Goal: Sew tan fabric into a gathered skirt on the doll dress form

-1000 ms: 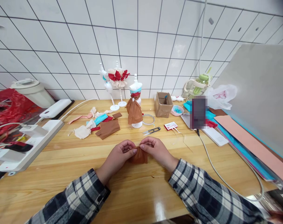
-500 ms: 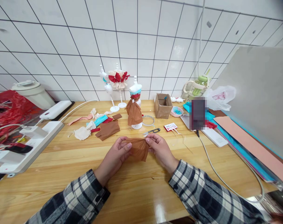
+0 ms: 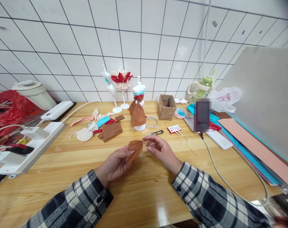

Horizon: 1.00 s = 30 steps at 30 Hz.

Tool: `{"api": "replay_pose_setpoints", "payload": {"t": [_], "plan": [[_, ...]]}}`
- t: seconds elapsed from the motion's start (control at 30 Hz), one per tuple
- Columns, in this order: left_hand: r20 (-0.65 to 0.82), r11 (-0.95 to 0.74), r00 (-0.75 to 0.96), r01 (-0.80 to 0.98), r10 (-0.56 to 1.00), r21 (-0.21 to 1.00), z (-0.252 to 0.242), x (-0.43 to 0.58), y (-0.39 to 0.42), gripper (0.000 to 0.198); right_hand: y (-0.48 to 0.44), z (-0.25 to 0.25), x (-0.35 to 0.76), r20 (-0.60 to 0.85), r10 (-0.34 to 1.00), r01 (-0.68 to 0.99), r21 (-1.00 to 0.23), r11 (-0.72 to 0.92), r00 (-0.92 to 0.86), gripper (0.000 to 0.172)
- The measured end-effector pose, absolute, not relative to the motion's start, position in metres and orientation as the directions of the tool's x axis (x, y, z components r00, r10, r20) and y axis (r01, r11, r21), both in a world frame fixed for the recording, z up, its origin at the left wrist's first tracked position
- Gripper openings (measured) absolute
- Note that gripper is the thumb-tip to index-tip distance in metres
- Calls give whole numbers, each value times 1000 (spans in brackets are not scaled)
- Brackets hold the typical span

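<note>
Above the front part of the table, my left hand pinches a gathered piece of thin brown crepe-like paper, which fans out from a narrow tip. My right hand is at that tip, its index fingertip touching or almost touching it, thumb and fingers apart. Just behind lies a pair of thread snips, partly hidden by the right hand. Beyond stands a small white dress form, wrapped in blue and red bands, with a brown gathered skirt piece on its front.
Brown paper pieces and coloured scraps lie on the left. Two more dress forms stand by the tiled wall. A cardboard box, a pink dish and a red-white packet are right of centre. A cable curves across the right side.
My right fingers have parted from their pinch on the paper's gathered end. The left hand has turned and now holds the brown paper narrower, with its tip shifted left.
</note>
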<state>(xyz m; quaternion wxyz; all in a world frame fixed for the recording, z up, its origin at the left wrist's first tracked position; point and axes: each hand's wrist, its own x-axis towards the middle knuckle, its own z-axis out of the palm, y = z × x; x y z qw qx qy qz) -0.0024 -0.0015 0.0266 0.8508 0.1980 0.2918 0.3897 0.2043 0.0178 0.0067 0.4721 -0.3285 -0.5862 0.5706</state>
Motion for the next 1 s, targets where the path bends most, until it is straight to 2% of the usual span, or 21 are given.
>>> {"api": "replay_pose_setpoints", "payload": {"t": [0.1, 0.17, 0.2, 0.27, 0.37, 0.43, 0.5, 0.57, 0.6, 0.7, 0.77, 0.83, 0.93, 1.0], "plan": [[-369, 690, 594, -514, 715, 509, 28, -6, -1, 37, 22, 4, 204, 180, 968, -101, -981, 165, -172, 39], [-377, 727, 634, -484, 675, 486, 29, -6, -3, 37, 22, 5, 204, 198, 948, -72, -980, 186, -250, 45], [-380, 738, 647, -471, 661, 483, 29, -7, -3, 37, 21, 5, 204, 219, 924, -61, -976, 210, -313, 42], [-399, 759, 663, -432, 633, 487, 27, -6, -4, 39, 20, 7, 204, 269, 883, -57, -962, 268, -385, 25], [-476, 728, 578, -349, 663, 590, 24, -4, -4, 45, 19, 8, 204, 301, 884, -70, -953, 296, -358, 9], [-435, 543, 364, -284, 824, 790, 22, -3, -3, 46, 20, 7, 205, 227, 919, -82, -974, 211, -322, 14], [-193, 213, 156, -121, 969, 970, 22, -2, -2, 51, 23, 4, 205, 114, 950, -91, -992, 92, -290, 21], [16, -26, 140, 71, 990, 997, 23, -1, -3, 58, 24, 2, 204, 36, 959, -94, -996, 10, -280, 26], [58, -83, 164, 149, 985, 985, 24, -1, -3, 58, 25, 2, 203, 19, 957, -94, -996, -9, -290, 27], [26, -81, 191, 287, 981, 955, 23, -1, -5, 32, 23, 2, 201, -9, 933, -125, -990, -58, -360, 26], [-50, 0, 201, 242, 978, 970, 20, -1, -5, 27, 21, 4, 202, -21, 917, -159, -983, -91, -398, 27], [-154, 146, 257, 52, 954, 988, 15, 0, -5, 32, 20, 5, 203, -22, 908, -198, -973, -115, -418, 32], [-272, 378, 377, -241, 885, 894, 8, 2, -4, 30, 20, 7, 204, -26, 907, -253, -956, -145, -421, 39], [-293, 428, 396, -313, 870, 848, 6, 2, -3, 29, 20, 7, 203, -69, 907, -292, -934, -204, -414, 41]]}}
